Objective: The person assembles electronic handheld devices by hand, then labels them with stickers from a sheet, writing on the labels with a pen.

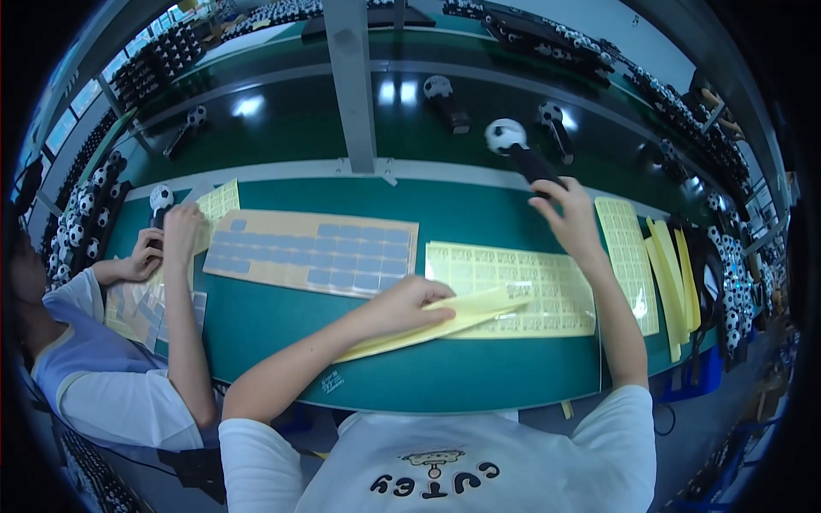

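My right hand [571,214] is raised at the far side of the table, its fingers closed around the end of a black-handled device [532,164] topped with a soccer-ball head. The ball end points away to the left. My left hand [400,306] pinches a folded yellow label sheet [466,313] near the middle of the table. At that sheet's right tip lies a small clear label [518,292] with dark print. Beneath the folded sheet, a flat yellow sheet of clear printed labels [547,282] rests on the green table [479,372].
A tan sheet of grey-blue stickers [316,250] lies left. Another label sheet [629,256] and yellow strips [671,278] are at right. A co-worker's hands [175,235] handle a soccer-ball device [161,198]. More devices [446,103] lie beyond a metal post [349,85].
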